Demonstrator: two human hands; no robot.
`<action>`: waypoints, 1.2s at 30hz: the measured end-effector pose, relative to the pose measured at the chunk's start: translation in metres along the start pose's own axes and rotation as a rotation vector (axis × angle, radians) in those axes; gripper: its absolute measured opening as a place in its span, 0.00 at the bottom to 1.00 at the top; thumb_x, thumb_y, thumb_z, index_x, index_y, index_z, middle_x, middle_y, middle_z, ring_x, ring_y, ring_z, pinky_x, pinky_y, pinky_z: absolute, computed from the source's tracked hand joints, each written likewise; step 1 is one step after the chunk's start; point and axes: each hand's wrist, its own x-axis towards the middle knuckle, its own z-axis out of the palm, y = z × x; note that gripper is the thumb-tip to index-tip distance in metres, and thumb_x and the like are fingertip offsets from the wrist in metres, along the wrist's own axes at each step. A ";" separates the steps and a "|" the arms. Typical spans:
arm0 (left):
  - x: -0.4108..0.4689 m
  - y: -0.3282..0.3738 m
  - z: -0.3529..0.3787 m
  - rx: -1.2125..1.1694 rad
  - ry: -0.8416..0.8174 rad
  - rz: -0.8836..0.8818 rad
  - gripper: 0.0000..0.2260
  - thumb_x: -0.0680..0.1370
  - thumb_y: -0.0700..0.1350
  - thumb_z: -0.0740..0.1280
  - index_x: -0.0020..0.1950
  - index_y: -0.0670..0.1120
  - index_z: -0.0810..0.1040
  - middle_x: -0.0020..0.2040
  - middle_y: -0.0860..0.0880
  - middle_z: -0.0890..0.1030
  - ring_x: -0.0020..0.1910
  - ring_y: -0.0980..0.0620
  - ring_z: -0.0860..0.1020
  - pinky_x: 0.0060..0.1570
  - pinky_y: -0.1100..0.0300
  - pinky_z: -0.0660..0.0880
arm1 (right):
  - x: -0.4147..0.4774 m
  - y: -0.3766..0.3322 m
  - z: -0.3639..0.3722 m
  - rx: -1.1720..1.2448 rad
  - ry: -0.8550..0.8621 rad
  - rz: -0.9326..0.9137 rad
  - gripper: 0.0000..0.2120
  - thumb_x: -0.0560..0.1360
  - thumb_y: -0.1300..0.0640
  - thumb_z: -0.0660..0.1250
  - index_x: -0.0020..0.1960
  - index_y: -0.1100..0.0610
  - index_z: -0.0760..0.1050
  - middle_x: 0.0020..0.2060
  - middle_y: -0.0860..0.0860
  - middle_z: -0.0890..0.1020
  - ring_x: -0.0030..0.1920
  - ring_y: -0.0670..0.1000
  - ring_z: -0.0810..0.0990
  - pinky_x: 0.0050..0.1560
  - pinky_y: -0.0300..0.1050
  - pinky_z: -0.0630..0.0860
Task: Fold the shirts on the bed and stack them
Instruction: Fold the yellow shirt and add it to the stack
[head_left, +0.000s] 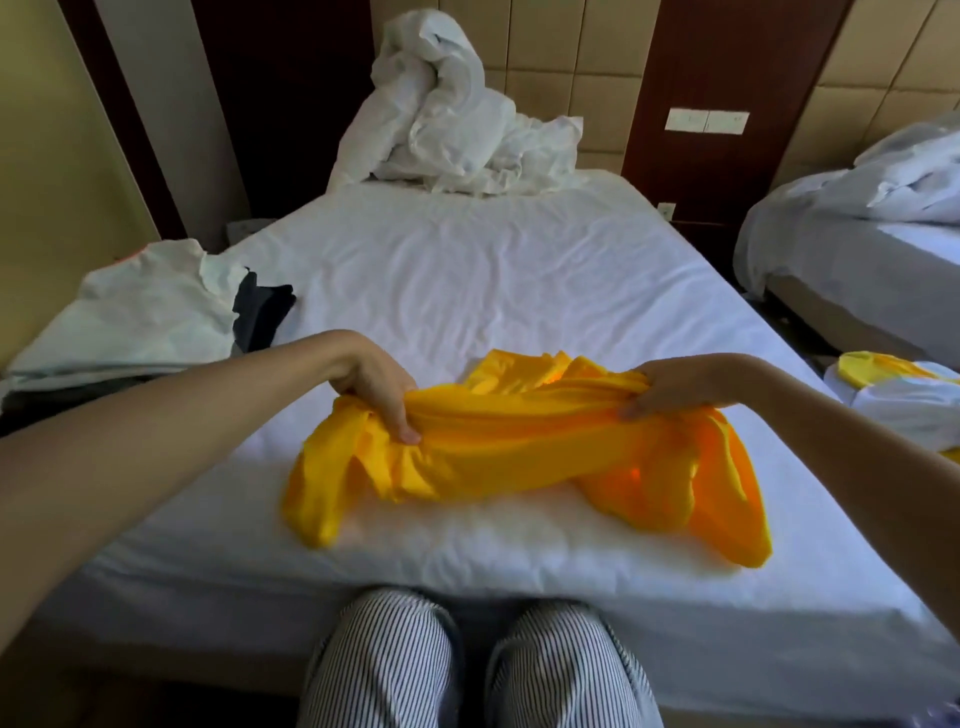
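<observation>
A bright yellow shirt (519, 457) lies bunched on the white bed (467, 270), near its front edge. My left hand (382, 392) grips the shirt's left end, fingers curled into the cloth. My right hand (670, 389) pinches the gathered fabric at the right end. Between the two hands the cloth is pulled into a taut ridge, and both ends droop onto the sheet. A pile of light and dark shirts (156, 322) sits at the bed's left edge. At the right edge lies another heap of white and yellow garments (904, 400).
A crumpled white duvet (452, 119) is heaped at the head of the bed against the padded wall. A second bed (857, 244) stands to the right across a narrow gap. My knees in striped trousers (467, 670) touch the front of the mattress.
</observation>
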 end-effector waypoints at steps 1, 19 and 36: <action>0.005 -0.002 -0.012 -0.087 0.016 0.019 0.09 0.78 0.46 0.66 0.57 0.48 0.76 0.56 0.46 0.81 0.49 0.48 0.81 0.56 0.49 0.77 | 0.007 0.004 -0.009 0.012 -0.015 0.007 0.10 0.74 0.56 0.69 0.54 0.51 0.75 0.49 0.47 0.82 0.48 0.49 0.82 0.48 0.42 0.79; -0.053 0.025 -0.269 0.427 1.946 0.001 0.11 0.78 0.40 0.64 0.59 0.39 0.75 0.45 0.36 0.80 0.45 0.35 0.79 0.42 0.48 0.74 | 0.058 -0.104 -0.246 -0.938 1.535 -0.206 0.17 0.75 0.69 0.60 0.64 0.63 0.69 0.53 0.61 0.78 0.55 0.63 0.74 0.47 0.52 0.69; 0.157 -0.071 0.027 0.043 1.327 0.360 0.22 0.67 0.53 0.60 0.59 0.54 0.77 0.53 0.51 0.83 0.51 0.53 0.81 0.52 0.61 0.67 | 0.098 0.069 0.058 -0.195 0.723 0.053 0.40 0.68 0.31 0.62 0.74 0.44 0.54 0.73 0.47 0.61 0.74 0.51 0.57 0.71 0.46 0.52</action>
